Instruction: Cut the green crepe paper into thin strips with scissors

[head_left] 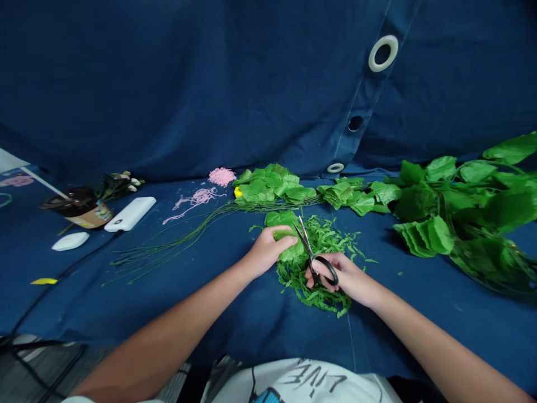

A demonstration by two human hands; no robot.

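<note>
My left hand (pixel 268 249) pinches a green leaf (pixel 292 251) between thumb and fingers. Black-handled scissors (pixel 309 246) are held in my right hand (pixel 333 271), their blades pointing up and slightly parted beside the leaf's right edge. Beneath both hands lies a pile of curly green trimmings (pixel 331 238). Another green leaf (pixel 280 218) rests just behind my left hand. Farther back are stacked green leaves (pixel 268 184) with a small yellow piece (pixel 238 192) at their left end. Thin green stems (pixel 184 240) stretch out to the left.
Leafy green vines (pixel 474 196) spread over the right side. Pink shreds (pixel 222 177) lie behind the stems. At left are a dark cup (pixel 79 207) with a straw, a white device (pixel 131 214) on a black cable, a white oval object (pixel 70 241) and a yellow scrap (pixel 44 281).
</note>
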